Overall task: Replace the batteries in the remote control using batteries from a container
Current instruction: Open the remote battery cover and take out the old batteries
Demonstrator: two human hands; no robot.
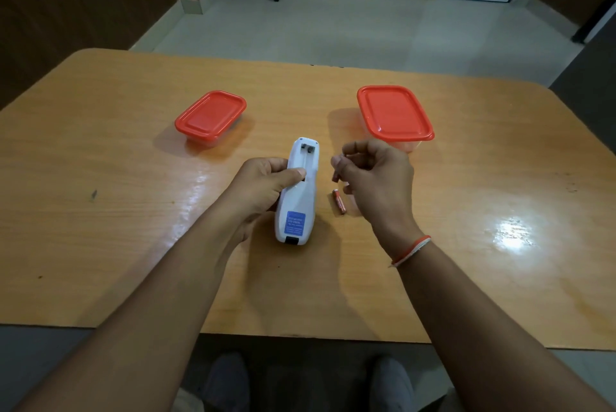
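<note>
Two hands work at the remote: the left hand grips it, battery bay open, while the right hand beside it pinches a battery. Another battery lies on the table just right of the remote, with two red-lidded containers beyond it.

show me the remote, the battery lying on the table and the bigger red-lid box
remote (297,198): head view, middle of its white back.
battery (339,201): head view, middle of its orange body, on the table.
bigger box (394,111): head view, centre of its red lid.
</note>
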